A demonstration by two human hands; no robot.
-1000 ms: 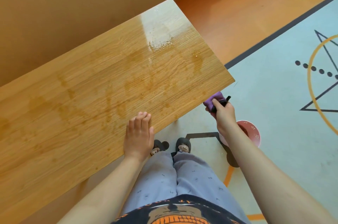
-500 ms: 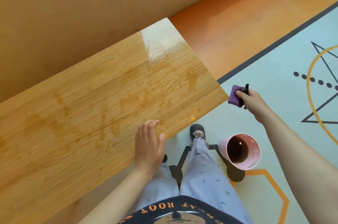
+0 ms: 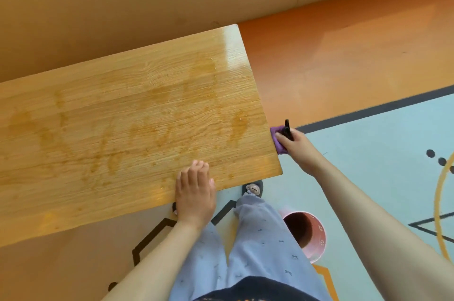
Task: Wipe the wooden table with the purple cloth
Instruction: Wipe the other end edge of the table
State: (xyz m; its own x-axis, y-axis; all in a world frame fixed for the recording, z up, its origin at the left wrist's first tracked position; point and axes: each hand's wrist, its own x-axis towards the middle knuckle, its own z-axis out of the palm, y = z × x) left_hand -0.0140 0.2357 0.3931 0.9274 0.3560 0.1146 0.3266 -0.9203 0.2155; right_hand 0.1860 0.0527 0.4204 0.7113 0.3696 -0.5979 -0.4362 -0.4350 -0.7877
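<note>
right grip [image 3: 296, 147], clutching the purple cloth [image 3: 278, 146], has moved against the end edge of the wet desk [image 3: 122, 116], ready to wipe; left grip [image 3: 194, 192] rests flat, released.

The wooden table [image 3: 122, 116] is honey-yellow with darker amber stains. The cloth [image 3: 280, 149] is purple. The trousers [image 3: 260, 246] are grey-blue with small dark bows. The cup [image 3: 319, 244] is pink, dark brown inside. The floor [image 3: 344, 54] is orange, the mat [image 3: 368, 165] pale blue with black lines.
</note>
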